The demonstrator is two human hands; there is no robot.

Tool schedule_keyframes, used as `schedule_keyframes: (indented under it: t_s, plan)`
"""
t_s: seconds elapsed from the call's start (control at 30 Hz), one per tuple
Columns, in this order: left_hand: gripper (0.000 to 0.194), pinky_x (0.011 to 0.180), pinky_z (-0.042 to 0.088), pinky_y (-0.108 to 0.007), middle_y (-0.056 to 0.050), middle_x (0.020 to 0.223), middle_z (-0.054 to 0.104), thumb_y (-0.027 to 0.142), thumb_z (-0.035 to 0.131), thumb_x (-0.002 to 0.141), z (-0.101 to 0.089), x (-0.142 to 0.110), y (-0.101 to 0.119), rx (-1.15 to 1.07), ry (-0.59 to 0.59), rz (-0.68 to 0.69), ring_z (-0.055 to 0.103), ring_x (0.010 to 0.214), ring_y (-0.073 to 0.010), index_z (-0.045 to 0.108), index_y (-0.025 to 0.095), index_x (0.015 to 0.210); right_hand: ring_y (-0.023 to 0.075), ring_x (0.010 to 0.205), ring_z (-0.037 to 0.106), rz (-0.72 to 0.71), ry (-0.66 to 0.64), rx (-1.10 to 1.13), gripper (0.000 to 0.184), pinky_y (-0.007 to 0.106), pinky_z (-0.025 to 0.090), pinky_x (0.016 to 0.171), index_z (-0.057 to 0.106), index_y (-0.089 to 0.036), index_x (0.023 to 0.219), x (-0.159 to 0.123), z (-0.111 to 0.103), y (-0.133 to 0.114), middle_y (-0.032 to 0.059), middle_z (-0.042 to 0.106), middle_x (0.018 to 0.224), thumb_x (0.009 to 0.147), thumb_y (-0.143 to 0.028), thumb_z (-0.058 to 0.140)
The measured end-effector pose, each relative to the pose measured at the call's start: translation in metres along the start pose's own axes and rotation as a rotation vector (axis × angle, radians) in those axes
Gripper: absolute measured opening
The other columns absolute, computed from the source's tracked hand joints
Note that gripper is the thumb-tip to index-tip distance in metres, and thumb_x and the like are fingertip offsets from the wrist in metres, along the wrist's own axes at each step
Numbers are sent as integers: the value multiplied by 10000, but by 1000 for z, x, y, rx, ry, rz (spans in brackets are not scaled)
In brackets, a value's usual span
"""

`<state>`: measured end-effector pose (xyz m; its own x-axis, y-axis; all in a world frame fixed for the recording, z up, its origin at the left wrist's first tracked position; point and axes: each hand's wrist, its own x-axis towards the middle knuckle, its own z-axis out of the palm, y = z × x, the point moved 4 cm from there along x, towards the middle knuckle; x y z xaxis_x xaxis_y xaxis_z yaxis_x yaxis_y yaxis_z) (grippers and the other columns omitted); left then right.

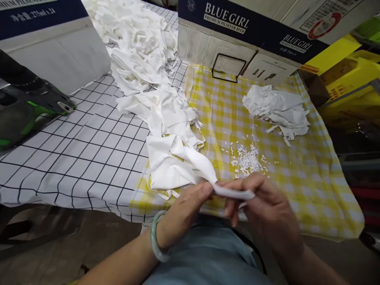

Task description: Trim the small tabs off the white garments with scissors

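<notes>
A white fabric piece (199, 160) is stretched from the pile at the table's front to both of my hands. My left hand (190, 200), with a pale green bangle (154, 235) at the wrist, pinches its narrow folded part between thumb and fingers. On the other side, my right hand (267, 206) is closed around the end of the same piece, slightly blurred. Whether a small tool sits in the right fingers is hidden. Just beyond that hand lies a heap of tiny white clippings (247, 160).
White fabric pieces (136, 35) trail back between two beer cartons (202, 43). Another white fabric bundle (277, 111) lies right on the yellow checked cloth (320, 190). A black wire stand (228, 68) leans by the carton. A dark machine with green trim (29, 103) stands left.
</notes>
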<state>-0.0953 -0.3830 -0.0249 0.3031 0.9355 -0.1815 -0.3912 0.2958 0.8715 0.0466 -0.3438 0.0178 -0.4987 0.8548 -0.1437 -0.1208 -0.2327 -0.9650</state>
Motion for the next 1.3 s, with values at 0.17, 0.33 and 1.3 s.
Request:
schedule_keyframes:
  t_s: [0.17, 0.33, 1.3]
  plan:
    - [232, 790, 506, -290, -69, 1021, 710, 368, 640, 895, -16, -3, -8, -262, 254, -71, 645, 853, -165, 746, 166, 936, 192, 889, 677, -24, -218, -355, 76, 334, 567, 800, 599, -225, 955, -1, -2, 24, 63, 696, 948, 940, -285, 556]
    - [141, 864, 488, -266, -55, 964, 716, 290, 684, 873, -21, -20, -4, -159, 257, -20, 623, 936, -159, 739, 170, 923, 238, 1308, 471, -441, -423, -868, 353, 476, 359, 1118, 580, -254, 1202, 72, 10, 5, 87, 564, 1363, 899, -89, 506]
    - [328, 493, 287, -223, 6, 587, 462, 411, 493, 928, -30, -29, -11, 50, 221, -166, 385, 530, -102, 675, 146, 864, 158, 800, 602, -346, -389, -943, 153, 283, 489, 751, 591, -196, 881, 78, -21, 29, 25, 647, 852, 776, -90, 555]
